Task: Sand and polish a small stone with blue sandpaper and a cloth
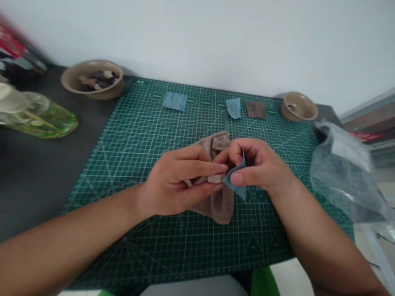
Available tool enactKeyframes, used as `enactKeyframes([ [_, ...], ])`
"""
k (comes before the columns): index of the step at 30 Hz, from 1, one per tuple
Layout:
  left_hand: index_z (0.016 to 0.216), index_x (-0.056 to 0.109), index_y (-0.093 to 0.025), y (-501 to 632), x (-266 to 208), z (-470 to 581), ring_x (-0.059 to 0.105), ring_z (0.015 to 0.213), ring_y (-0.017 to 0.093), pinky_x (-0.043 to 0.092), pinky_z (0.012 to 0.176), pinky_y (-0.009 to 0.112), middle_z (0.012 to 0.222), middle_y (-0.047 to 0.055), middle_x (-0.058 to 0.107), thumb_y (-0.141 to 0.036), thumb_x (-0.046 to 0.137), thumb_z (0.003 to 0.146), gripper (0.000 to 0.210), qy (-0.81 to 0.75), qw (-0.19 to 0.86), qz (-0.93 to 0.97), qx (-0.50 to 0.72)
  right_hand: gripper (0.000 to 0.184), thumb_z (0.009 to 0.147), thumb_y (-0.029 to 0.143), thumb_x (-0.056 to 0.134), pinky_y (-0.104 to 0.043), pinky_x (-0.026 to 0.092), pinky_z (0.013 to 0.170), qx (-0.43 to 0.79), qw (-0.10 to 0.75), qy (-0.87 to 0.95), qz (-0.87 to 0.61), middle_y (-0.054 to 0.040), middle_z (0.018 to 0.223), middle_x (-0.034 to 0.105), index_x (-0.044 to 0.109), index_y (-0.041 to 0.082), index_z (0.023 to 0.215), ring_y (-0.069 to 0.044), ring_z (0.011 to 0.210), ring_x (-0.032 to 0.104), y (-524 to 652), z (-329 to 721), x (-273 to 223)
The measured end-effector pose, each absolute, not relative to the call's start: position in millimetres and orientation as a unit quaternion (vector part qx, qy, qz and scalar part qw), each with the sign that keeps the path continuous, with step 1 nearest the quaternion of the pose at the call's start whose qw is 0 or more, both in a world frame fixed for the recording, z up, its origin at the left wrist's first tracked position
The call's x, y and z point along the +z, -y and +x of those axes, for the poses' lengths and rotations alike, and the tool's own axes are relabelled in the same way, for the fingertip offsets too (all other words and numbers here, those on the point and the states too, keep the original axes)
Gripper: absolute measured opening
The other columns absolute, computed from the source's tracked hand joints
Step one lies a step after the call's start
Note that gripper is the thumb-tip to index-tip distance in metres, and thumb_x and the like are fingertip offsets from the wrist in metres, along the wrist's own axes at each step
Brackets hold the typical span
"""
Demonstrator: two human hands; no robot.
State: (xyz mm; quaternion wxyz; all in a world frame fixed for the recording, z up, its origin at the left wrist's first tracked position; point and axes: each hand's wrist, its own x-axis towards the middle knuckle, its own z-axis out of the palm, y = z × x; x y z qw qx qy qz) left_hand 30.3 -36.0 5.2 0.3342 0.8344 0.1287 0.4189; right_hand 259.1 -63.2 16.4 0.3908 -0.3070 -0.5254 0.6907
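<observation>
My left hand (179, 181) is closed, pinching a small whitish piece (216, 178) between thumb and fingers. What the piece is I cannot make out. My right hand (262, 164) grips a bent blue piece of sandpaper (237, 181) between thumb and fingers, its edge against the end of the whitish piece. Beneath both hands a crumpled brown cloth (222, 209) lies on the green cutting mat (148, 242). The fingers hide part of the whitish piece and of the cloth.
Along the mat's back lie a blue square (175, 101), a curled blue piece (233, 108) and a brown square (256, 109). A bowl of small pieces (100, 94) and a green-patterned bottle (46, 117) stand left. Right are a smaller bowl (298, 115) and a clear plastic bag (339, 172).
</observation>
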Motion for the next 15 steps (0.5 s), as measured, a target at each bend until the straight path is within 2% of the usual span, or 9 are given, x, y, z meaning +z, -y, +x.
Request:
enactKeyframes([
  [10,0.113,0.078,-0.017,34.7,4.4,31.0,0.059,0.062,0.007,0.046,0.050,0.014,0.077,0.000,0.063,-0.019,0.080,0.090,0.023,-0.121,0.324,0.833,0.432,0.037,0.068,0.024,0.092,-0.025,0.043,0.055,0.695,0.396,0.505,-0.324,-0.0003,0.076,0.067,0.056,0.019,0.072,-0.013,0.062,0.058,66.4,255.9,11.2],
  [15,0.108,0.077,-0.018,34.7,1.7,33.1,0.059,0.061,0.008,0.048,0.051,0.018,0.079,0.001,0.064,-0.023,0.076,0.093,0.015,-0.116,0.311,0.844,0.421,0.039,0.067,0.028,0.093,-0.025,0.045,0.058,0.673,0.392,0.531,-0.335,-0.0020,0.081,0.071,0.056,0.019,0.072,-0.014,0.067,0.060,64.1,251.8,11.3],
])
